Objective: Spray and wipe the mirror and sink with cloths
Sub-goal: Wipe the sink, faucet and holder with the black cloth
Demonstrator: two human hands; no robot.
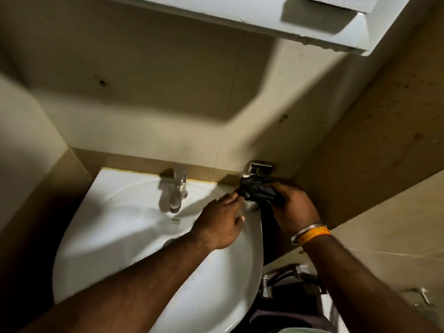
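Two hands pinch one dark cloth (259, 191): left hand (222, 222), right hand (294, 207), seemingly over sink (120, 236) rim.

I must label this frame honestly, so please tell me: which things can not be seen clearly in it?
- Metal wall fitting, head view: the bunched dark cloth and right hand cover its lower part.
- Left hand fingertips: they meet the cloth in shadow, so a pinch is unclear.
- White ceramic sink: drain hidden behind the left forearm.
- White cabinet above: cut off by the top edge; no mirror face shows.
- No spray bottle is in view.
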